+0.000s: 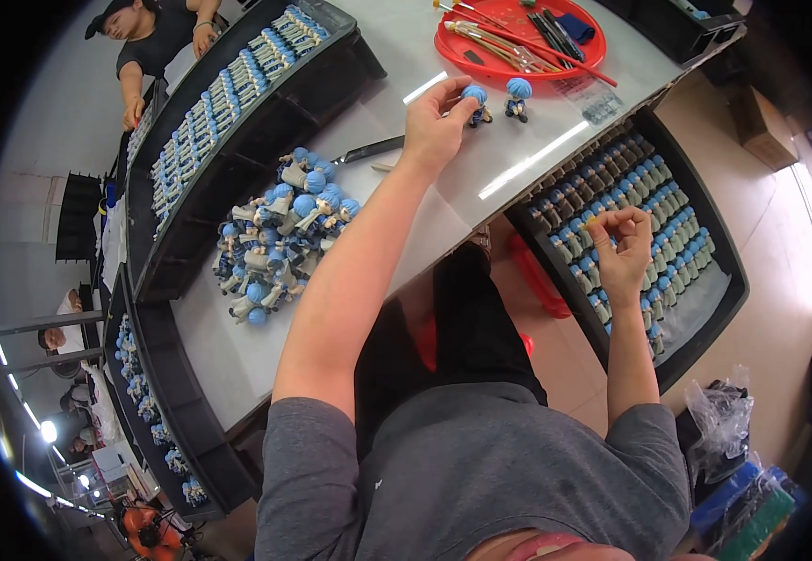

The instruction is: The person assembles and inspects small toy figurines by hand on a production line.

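Observation:
My left hand [436, 120] reaches out over the white table and its fingertips grip a small blue-haired figurine [476, 103] standing on the table. A second blue-haired figurine [518, 97] stands just to its right. My right hand [623, 245] hovers over a black tray [724, 280] of blue-haired figurines in rows, fingers curled and pinched together; whether anything small is between them cannot be told. A loose pile of the same figurines [280, 234] lies on the table left of my left arm.
A red round tray [509, 58] with brushes and tools sits at the table's far edge. A dark knife-like tool [368, 150] lies near the pile. A long black tray of figurines [228, 84] runs along the left. Another person [149, 37] works at the far left.

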### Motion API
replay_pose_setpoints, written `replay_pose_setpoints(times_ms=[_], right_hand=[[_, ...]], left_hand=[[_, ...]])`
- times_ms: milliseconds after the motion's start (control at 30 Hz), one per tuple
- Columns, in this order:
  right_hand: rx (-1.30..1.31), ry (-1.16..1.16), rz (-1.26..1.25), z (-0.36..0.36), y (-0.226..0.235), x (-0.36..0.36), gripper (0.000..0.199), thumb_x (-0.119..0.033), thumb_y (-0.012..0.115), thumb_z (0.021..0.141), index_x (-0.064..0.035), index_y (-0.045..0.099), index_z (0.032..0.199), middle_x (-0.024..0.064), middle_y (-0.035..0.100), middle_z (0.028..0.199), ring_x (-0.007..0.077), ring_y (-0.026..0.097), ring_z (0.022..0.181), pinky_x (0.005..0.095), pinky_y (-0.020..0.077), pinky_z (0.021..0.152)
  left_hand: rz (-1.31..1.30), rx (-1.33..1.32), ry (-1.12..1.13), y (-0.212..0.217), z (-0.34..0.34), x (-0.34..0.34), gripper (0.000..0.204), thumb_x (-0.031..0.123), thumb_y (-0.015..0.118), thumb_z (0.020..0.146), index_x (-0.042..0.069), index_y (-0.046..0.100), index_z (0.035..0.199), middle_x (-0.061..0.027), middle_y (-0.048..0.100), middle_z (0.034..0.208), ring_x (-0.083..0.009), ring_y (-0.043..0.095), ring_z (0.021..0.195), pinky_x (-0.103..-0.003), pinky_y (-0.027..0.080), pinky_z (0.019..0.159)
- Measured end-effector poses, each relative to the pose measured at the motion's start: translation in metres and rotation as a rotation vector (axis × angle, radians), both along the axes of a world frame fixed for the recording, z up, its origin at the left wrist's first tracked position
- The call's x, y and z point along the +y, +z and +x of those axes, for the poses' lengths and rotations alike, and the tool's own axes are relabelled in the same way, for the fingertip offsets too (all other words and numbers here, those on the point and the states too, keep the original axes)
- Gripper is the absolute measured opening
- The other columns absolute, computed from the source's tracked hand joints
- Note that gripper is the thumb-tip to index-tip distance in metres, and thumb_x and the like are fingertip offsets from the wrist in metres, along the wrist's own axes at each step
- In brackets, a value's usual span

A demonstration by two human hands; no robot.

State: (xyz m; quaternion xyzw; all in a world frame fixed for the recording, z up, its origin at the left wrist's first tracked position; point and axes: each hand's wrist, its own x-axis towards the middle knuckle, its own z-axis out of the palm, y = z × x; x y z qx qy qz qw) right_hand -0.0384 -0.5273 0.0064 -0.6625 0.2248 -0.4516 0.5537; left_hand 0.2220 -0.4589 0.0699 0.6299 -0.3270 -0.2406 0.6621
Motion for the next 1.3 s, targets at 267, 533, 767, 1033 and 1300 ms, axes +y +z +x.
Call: replay_pose_setpoints(times_ms=[267, 533, 767, 1033, 1300], right_hand=[[0.047, 0.003, 0.007, -0.007, -0.002, 0.001, 0.03, 0.0, 0.064, 0.079, -0.0043, 0.043, 0.1, 0.0031, 0.058, 0.08, 0.0079, 0.053, 0.069, 0.021, 0.0433, 0.067], [0.024, 0.003, 0.084, 0.0, 0.0, 0.004, 0.03, 0.0, 0.064, 0.079, -0.0034, 0.044, 0.101, 0.0028, 0.057, 0.081, 0.0077, 0.053, 0.07, 0.0201, 0.0429, 0.067], [0.028, 0.011, 0.131, 0.006, -0.001, 0.008, 0.031, -0.001, 0.065, 0.079, -0.003, 0.044, 0.101, 0.0025, 0.057, 0.08, 0.0063, 0.051, 0.07, 0.0187, 0.0423, 0.064], [0.003, 0.029, 0.245, 0.012, -0.005, 0.013, 0.031, -0.002, 0.065, 0.079, -0.0024, 0.044, 0.102, 0.0038, 0.059, 0.081, 0.0061, 0.052, 0.07, 0.0174, 0.0415, 0.063], [0.032, 0.054, 0.328, 0.038, 0.001, -0.011, 0.038, -0.004, 0.066, 0.079, -0.0004, 0.04, 0.107, 0.0079, 0.062, 0.081, 0.0087, 0.054, 0.067, 0.0198, 0.0429, 0.063]], left_hand=[[-0.029, 0.045, -0.056, -0.003, 0.0, -0.003, 0.029, 0.003, 0.055, 0.085, -0.002, 0.053, 0.114, -0.0063, 0.06, 0.098, -0.0114, 0.058, 0.085, -0.024, 0.048, 0.079], [-0.063, 0.061, -0.031, -0.004, -0.002, -0.003, 0.033, 0.003, 0.058, 0.083, -0.005, 0.051, 0.114, -0.0086, 0.061, 0.095, -0.0126, 0.059, 0.083, -0.024, 0.048, 0.075], [-0.074, 0.073, -0.031, 0.001, -0.004, 0.001, 0.036, 0.005, 0.059, 0.082, -0.005, 0.05, 0.116, -0.0096, 0.061, 0.097, -0.013, 0.058, 0.088, -0.024, 0.048, 0.077], [-0.038, -0.101, 0.188, 0.018, -0.034, 0.053, 0.027, 0.001, 0.055, 0.083, -0.001, 0.054, 0.11, -0.0058, 0.057, 0.105, -0.0102, 0.053, 0.091, -0.021, 0.043, 0.076], [0.027, -0.277, 0.112, 0.015, -0.077, 0.141, 0.024, -0.005, 0.051, 0.082, 0.0, 0.056, 0.105, -0.0059, 0.056, 0.106, -0.011, 0.054, 0.092, -0.021, 0.044, 0.075]])
